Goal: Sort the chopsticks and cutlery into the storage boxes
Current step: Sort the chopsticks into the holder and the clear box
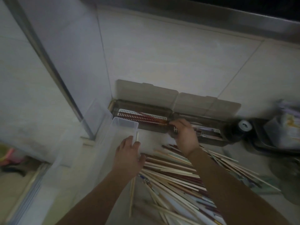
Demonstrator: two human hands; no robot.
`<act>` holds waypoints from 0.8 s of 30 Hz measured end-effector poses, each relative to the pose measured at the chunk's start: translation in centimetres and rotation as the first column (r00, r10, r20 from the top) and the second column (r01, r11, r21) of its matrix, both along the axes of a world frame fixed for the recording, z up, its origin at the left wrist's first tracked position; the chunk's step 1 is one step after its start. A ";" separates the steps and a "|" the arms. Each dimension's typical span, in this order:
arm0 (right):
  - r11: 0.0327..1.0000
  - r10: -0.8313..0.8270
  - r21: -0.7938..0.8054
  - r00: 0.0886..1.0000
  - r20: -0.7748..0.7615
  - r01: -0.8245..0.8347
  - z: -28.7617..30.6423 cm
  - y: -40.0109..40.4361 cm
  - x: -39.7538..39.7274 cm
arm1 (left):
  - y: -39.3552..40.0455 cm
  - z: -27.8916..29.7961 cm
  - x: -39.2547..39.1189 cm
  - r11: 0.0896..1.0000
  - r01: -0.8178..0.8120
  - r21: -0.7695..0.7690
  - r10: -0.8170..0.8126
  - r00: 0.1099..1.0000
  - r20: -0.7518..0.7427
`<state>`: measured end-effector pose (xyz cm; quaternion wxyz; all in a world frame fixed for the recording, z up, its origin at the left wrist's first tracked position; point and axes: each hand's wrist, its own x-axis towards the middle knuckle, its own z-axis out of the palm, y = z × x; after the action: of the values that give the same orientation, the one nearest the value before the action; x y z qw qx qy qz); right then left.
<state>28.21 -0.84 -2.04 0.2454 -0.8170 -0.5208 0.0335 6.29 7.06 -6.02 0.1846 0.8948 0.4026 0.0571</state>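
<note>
The left hand point(129, 155) is pinching a pale wooden chopstick point(133, 179) beside the clear plastic box point(125, 127); the right hand point(185, 135), its grip unclear, is reaching into the far smoky-brown lidded box point(209, 138), chopsticks lying inside.

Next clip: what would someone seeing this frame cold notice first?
Probably the big loose pile of chopsticks sprawled across the counter at lower centre-right. Next, the two brown storage boxes with lids open against the tiled wall, where the right hand reaches in. The left hand holds a single pale chopstick beside a clear plastic bin.
</note>
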 end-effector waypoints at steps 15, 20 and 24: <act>0.995 0.089 -0.024 0.989 -0.118 -0.092 -1.2 5.0 1.2 | 0.0 -0.5 0.2 1.000 0.002 -0.010 -0.002 1.000 -0.023; 0.976 -0.116 0.180 0.993 -0.030 0.120 -1.3 -5.6 4.4 | -0.1 -0.6 0.5 1.000 0.005 -0.023 -0.005 1.000 -0.016; 0.956 -0.294 0.036 0.953 0.075 0.292 -3.3 -16.4 5.1 | -0.1 -0.7 0.7 1.000 0.001 -0.018 -0.002 1.000 -0.008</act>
<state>33.27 -17.20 -5.39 0.2368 -0.8828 -0.4035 -0.0422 6.99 6.93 -6.69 0.1911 0.8936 0.4031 0.0498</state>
